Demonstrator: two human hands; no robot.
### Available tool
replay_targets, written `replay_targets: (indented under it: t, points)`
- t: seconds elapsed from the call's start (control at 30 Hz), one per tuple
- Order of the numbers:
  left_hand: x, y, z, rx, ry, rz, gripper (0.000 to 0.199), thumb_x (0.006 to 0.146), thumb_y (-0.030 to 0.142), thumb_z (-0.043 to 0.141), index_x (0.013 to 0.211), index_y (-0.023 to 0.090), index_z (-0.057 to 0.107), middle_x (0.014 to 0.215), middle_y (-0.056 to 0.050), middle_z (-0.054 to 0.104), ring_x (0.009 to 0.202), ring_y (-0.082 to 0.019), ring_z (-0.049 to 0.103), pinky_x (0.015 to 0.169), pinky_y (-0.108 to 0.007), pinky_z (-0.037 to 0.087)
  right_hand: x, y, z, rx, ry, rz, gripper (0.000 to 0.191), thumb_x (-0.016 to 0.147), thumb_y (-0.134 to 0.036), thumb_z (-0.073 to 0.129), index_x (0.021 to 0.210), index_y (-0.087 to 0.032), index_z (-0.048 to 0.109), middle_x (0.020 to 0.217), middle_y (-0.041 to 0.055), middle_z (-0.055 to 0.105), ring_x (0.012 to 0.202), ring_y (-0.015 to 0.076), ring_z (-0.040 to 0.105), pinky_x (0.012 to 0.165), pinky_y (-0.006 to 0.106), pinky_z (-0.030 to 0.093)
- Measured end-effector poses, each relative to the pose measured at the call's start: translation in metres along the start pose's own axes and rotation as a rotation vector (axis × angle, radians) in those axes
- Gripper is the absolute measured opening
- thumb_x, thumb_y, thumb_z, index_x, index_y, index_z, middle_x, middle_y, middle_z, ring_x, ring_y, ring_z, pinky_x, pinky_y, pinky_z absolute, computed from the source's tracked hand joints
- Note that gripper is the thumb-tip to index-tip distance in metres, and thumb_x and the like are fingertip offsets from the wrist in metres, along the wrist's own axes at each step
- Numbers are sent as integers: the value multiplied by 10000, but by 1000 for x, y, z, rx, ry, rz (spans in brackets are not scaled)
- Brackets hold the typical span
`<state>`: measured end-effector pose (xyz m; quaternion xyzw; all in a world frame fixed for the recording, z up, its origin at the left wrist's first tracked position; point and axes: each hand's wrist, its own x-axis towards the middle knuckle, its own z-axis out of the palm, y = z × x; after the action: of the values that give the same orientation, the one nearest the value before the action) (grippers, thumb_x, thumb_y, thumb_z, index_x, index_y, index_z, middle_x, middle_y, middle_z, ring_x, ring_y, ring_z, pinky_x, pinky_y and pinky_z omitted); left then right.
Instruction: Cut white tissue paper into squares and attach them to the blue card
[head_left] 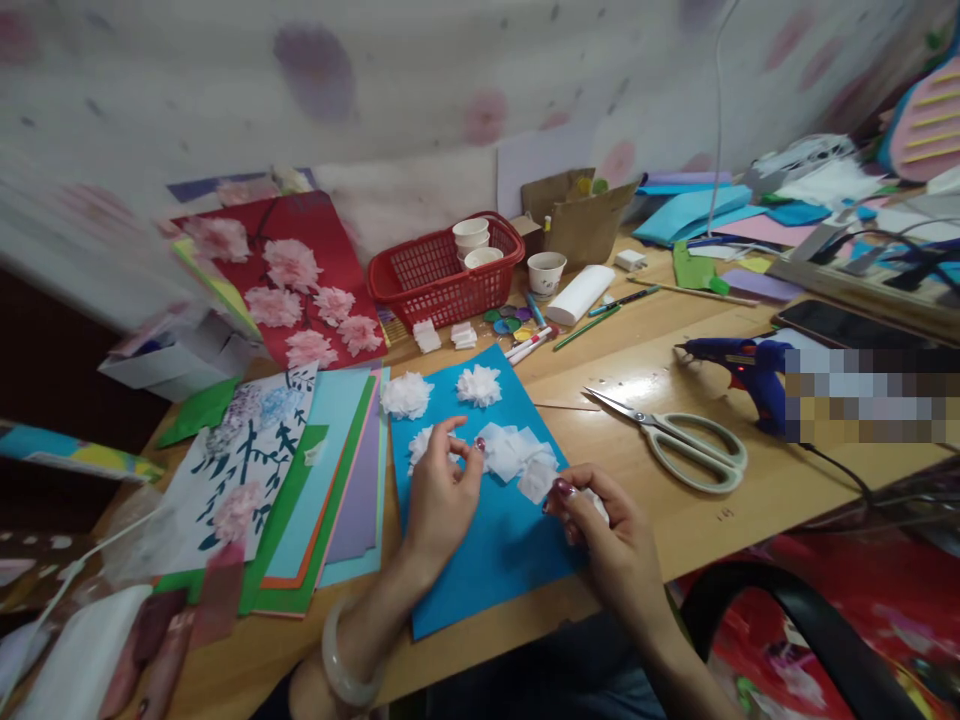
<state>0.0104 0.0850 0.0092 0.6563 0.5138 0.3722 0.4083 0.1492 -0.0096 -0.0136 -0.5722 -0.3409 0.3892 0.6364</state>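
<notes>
My left hand (442, 495) hovers over the blue sheet of card (491, 560), its fingers curved and apart with nothing seen between them. Beside its fingertips lies a loose pile of white tissue paper squares (514, 452). At the card's right edge, my right hand (611, 525) is closed, with a bit of white tissue paper (598, 505) showing among the fingers. White ruffled paper flowers (478, 385) sit near the card's top edge, one at its top left corner (406, 396). Another white flower (420, 448) is partly covered by my left hand.
Scissors (667, 435) and a blue glue gun (739, 360) lie to the right. A red basket (442, 280) with paper cups stands behind, near pens (529, 345). Coloured paper sheets (352, 510) and a red flower picture (300, 280) are at left.
</notes>
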Motion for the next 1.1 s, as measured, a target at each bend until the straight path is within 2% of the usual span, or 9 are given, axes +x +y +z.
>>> replay_targets:
  t: [0.07,0.17,0.23,0.27,0.47,0.67,0.83,1.1]
  points:
    - [-4,4,-2,-22,32,117,266,845,266,638,1095,173,634,799,14,594,477,-52,480,444,-164,420,0,-3,1,-19,-19,-3,267,869,-435,608,739,-202,621,647,-6,621,466,104,445,455,230,358]
    - [-13,8,-3,-139,-170,209,146,816,254,695,938,180,730,882,-42,667,660,-111,617,549,-190,517,0,-7,2,-51,-61,-27,259,872,-420,608,736,-201,633,619,-17,590,469,108,452,464,235,373]
    - [-17,9,-4,-183,-300,188,104,816,242,701,868,185,770,882,-66,726,746,-158,675,571,-208,548,0,-9,3,-64,-82,-44,246,881,-410,601,754,-203,641,582,-33,546,469,112,445,461,237,367]
    - [-18,9,-4,-196,-327,170,109,824,234,691,854,184,782,869,-73,748,759,-170,690,575,-216,556,0,-9,3,-69,-87,-49,241,888,-407,594,767,-204,644,571,-38,529,471,114,442,460,238,360]
    - [-15,10,-7,-275,-308,129,135,811,191,672,817,161,804,818,-97,793,742,-196,727,666,-277,593,-1,-4,2,-83,-114,-36,238,915,-407,571,816,-205,648,596,-25,576,480,115,452,468,249,338]
    - [-13,9,-7,-288,-332,179,121,793,165,687,807,159,807,821,-104,795,777,-199,730,695,-273,587,-3,-3,0,-85,-106,-37,245,909,-414,579,824,-198,657,575,-23,571,493,118,459,470,246,332]
    - [-15,7,-7,-294,-329,178,117,789,148,688,795,161,804,812,-99,790,767,-193,726,662,-258,590,-2,-5,3,-90,-102,-33,236,891,-402,587,803,-198,664,556,-31,553,464,109,438,449,234,328]
    - [-18,8,-5,-295,-317,205,149,771,102,685,828,169,805,825,-90,784,736,-169,739,646,-237,617,-1,-10,5,-195,-34,-110,173,829,-346,638,743,-201,677,539,-40,522,464,109,420,438,227,319]
